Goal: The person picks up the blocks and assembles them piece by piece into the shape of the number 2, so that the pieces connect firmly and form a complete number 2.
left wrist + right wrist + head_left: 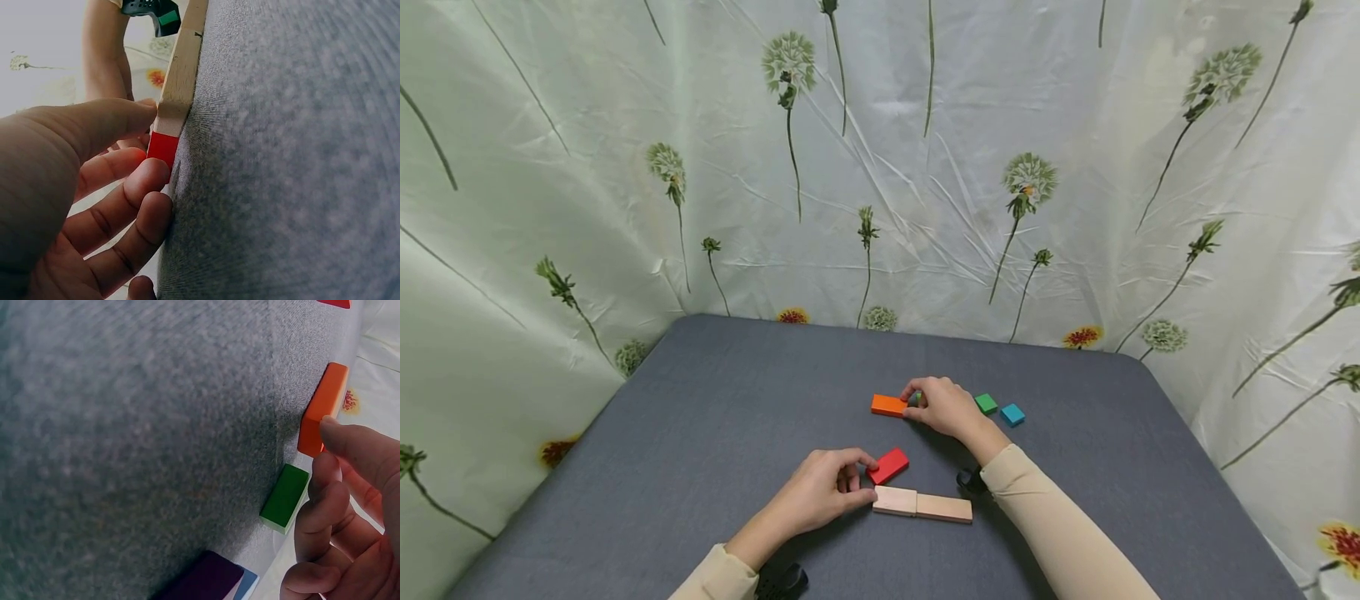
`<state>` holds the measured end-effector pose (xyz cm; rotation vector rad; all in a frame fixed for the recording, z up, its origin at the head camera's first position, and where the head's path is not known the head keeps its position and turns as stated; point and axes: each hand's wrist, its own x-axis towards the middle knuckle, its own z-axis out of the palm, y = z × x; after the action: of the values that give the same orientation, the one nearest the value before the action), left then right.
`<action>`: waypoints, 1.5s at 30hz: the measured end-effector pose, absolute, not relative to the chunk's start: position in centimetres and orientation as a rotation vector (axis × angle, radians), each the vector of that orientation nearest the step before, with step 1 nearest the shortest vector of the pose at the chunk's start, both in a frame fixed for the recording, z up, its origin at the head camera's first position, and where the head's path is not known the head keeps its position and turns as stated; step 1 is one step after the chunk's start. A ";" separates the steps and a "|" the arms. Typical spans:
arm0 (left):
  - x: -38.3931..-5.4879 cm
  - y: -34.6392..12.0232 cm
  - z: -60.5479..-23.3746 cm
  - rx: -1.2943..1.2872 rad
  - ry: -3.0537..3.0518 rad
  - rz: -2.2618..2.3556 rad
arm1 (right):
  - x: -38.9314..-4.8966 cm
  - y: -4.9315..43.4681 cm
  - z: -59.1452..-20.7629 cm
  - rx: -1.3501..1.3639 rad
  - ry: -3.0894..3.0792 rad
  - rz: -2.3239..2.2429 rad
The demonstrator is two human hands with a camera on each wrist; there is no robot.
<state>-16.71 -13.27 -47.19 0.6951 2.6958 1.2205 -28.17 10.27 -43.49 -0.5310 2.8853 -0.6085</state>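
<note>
My right hand (946,407) pinches the right end of an orange block (887,406), its thumb on the near side, as the right wrist view also shows. My left hand (827,487) is lower on the table, with fingertips at the left end of a red block (891,467). The left thumb touches the end of a plain wooden block (894,500). A second plain wooden block (945,508) continues the row to the right. The red block lies slanted just behind this row. In the left wrist view the red block (162,149) is partly covered by fingers.
Right of my right hand lie a green block (986,404) and a blue block (1012,415). A dark purple block (203,578) appears in the right wrist view. The grey table (760,383) meets a flower-printed curtain (925,208) behind and at both sides.
</note>
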 end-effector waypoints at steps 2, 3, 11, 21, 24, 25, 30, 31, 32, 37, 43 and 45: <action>-16.7 -13.3 -47.2 0.687 2.695 1.214 | -28.1 10.3 -43.5 -0.526 2.882 -0.602; -16.7 -13.3 -47.2 0.682 2.693 1.212 | -28.1 10.4 -43.5 -0.524 2.882 -0.598; -16.7 -13.3 -47.2 0.702 2.696 1.211 | -27.8 10.7 -43.2 -0.509 2.878 -0.600; -16.6 -13.2 -47.0 0.701 2.710 1.195 | -27.6 11.3 -43.2 -0.502 2.871 -0.581; -16.5 -13.2 -47.1 0.706 2.717 1.189 | -27.5 11.5 -43.2 -0.513 2.869 -0.584; -16.5 -13.2 -47.1 0.711 2.720 1.187 | -27.5 11.6 -43.2 -0.518 2.869 -0.583; -16.6 -13.2 -47.1 0.692 2.721 1.174 | -27.3 12.0 -43.1 -0.539 2.868 -0.587; -16.6 -13.2 -47.1 0.692 2.723 1.170 | -27.3 12.0 -43.0 -0.543 2.866 -0.590; -16.6 -13.2 -47.1 0.686 2.722 1.168 | -27.3 12.1 -43.0 -0.546 2.865 -0.592; -16.6 -13.3 -47.1 0.698 2.723 1.171 | -27.3 12.4 -43.0 -0.564 2.856 -0.592; -16.6 -13.3 -47.1 0.698 2.723 1.178 | -27.2 12.8 -43.0 -0.564 2.849 -0.584; -16.6 -13.3 -47.1 0.697 2.724 1.178 | -27.2 13.0 -43.0 -0.563 2.848 -0.581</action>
<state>-16.60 -13.30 -47.13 0.6971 2.7244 1.1778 -27.23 12.96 -42.98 -0.5627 2.8485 -0.5809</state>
